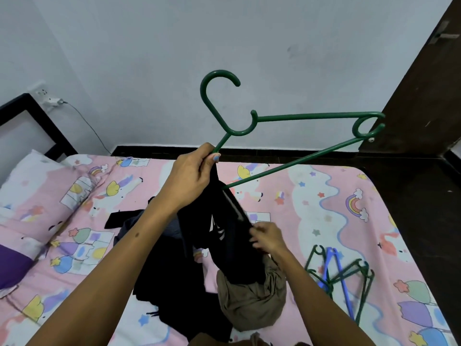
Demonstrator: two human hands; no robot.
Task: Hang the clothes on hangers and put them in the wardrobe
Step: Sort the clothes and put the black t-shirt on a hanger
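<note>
Two forearms enter from the bottom edge of the head view, both bare from the frame edge to the wrist; no sleeve, cuff, watch, bracelet or ring shows on either. The left hand (193, 174) is seen from the back, and its thumbnail carries pale blue polish. A small dark mark sits on the left forearm, about midway along its visible length. The right hand (268, 237) is slightly blurred at the fingers, so the nails there cannot be judged. At the bottom centre a narrow strip of brown fabric lies at the frame edge; whether it is worn cannot be told.
</note>
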